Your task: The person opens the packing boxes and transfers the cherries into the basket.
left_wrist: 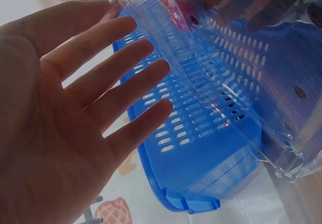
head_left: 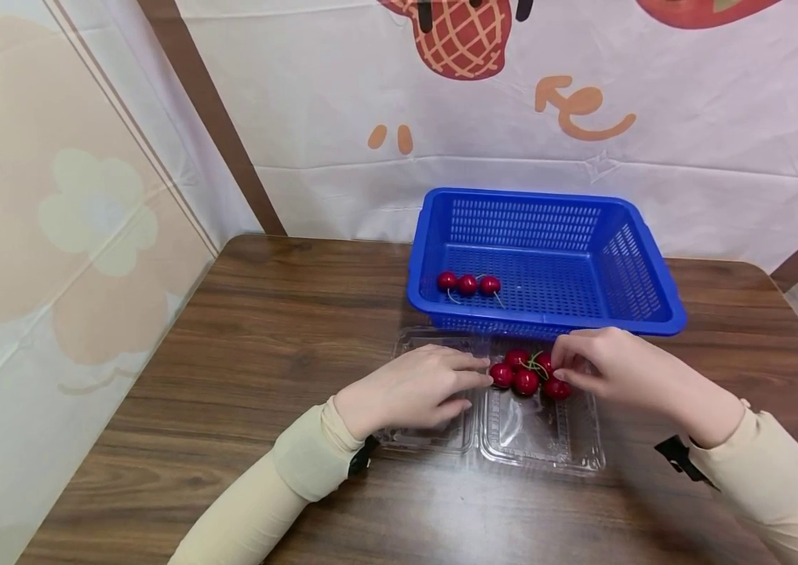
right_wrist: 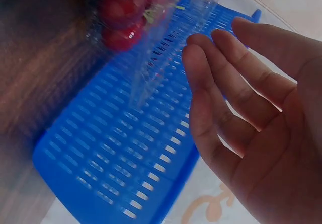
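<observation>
A clear plastic clamshell box (head_left: 527,439) lies opened flat on the table, and several red cherries (head_left: 526,382) with green stems cluster at the far end of its right half. Over the left half is my left hand (head_left: 421,386), its fingers spread and straight, the tips close to the leftmost cherry. My right hand (head_left: 613,367) hovers at the right edge of the cluster, fingers gently bent and fingertips right by the cherries. In the right wrist view its palm (right_wrist: 282,128) shows nothing held. The left palm (left_wrist: 55,118) is bare too.
Just behind the clamshell stands a blue perforated basket (head_left: 547,320) with three cherries (head_left: 468,285) in its front left corner. Everything sits on a brown wood-grain table (head_left: 286,314). A printed white cloth (head_left: 342,188) hangs behind the table's far edge.
</observation>
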Motion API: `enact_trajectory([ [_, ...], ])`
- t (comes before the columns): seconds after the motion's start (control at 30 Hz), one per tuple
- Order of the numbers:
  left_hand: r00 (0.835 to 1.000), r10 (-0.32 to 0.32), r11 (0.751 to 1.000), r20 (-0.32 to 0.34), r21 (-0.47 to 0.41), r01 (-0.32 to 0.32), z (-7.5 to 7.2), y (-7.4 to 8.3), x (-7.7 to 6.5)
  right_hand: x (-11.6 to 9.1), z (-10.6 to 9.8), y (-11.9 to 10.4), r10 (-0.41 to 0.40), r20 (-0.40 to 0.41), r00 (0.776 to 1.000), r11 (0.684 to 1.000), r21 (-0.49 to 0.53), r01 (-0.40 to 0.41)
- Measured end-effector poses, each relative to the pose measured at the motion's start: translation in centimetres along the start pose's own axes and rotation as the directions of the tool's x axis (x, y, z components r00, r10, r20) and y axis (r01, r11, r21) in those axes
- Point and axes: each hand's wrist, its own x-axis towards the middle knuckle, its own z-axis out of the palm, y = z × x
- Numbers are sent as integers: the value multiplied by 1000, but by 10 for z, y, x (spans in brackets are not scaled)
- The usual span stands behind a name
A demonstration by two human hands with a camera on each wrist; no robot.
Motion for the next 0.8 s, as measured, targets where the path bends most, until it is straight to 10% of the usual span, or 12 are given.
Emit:
enact_trajectory([
  [0.8, 1000, -14, 1000, 6, 5, 14, 0, 1, 0, -5, 29, 5, 4, -23, 1000, 999, -42, -5],
])
